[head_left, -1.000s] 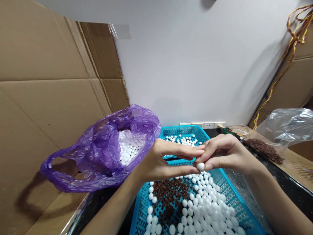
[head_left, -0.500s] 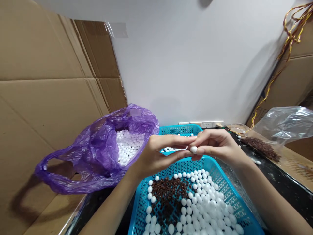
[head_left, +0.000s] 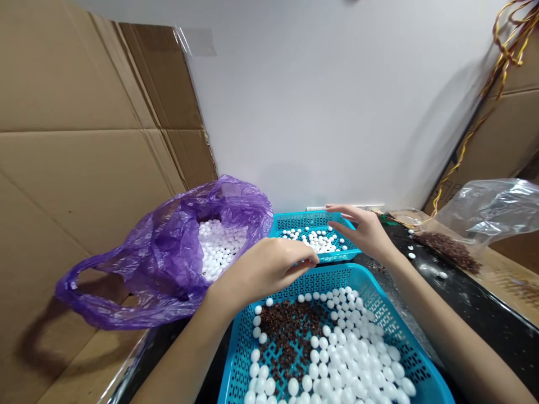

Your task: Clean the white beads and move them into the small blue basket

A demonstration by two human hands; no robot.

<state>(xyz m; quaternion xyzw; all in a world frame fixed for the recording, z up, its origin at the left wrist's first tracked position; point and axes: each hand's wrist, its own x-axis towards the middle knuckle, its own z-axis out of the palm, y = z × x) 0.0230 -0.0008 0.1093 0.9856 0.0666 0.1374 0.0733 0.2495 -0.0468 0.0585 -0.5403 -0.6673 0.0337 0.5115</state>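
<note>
My left hand (head_left: 272,265) hovers over the back rim of the near blue basket, its thumb and fingertips drawn together. Whatever may be between them is hidden. My right hand (head_left: 364,229) is above the right side of the far blue basket (head_left: 337,257), thumb and fingers apart, with nothing visible in it. In the near blue basket (head_left: 379,294) lie many small white egg-shaped balls (head_left: 353,353) and a heap of dark brown curled bits (head_left: 290,331). Smaller white pieces (head_left: 322,241) are scattered in the far basket.
A purple plastic bag (head_left: 168,252) full of white balls (head_left: 221,247) stands at left, beside cardboard (head_left: 84,168). On the right are a clear bag (head_left: 497,207), brown bits (head_left: 448,249), stray white pieces (head_left: 442,275) on the black surface, and a yellow-brown twisted cord (head_left: 463,146).
My hands met around a white ball before; now they are apart. My right hand has moved away over the far basket and opened. The ball is no longer visible in either hand.
</note>
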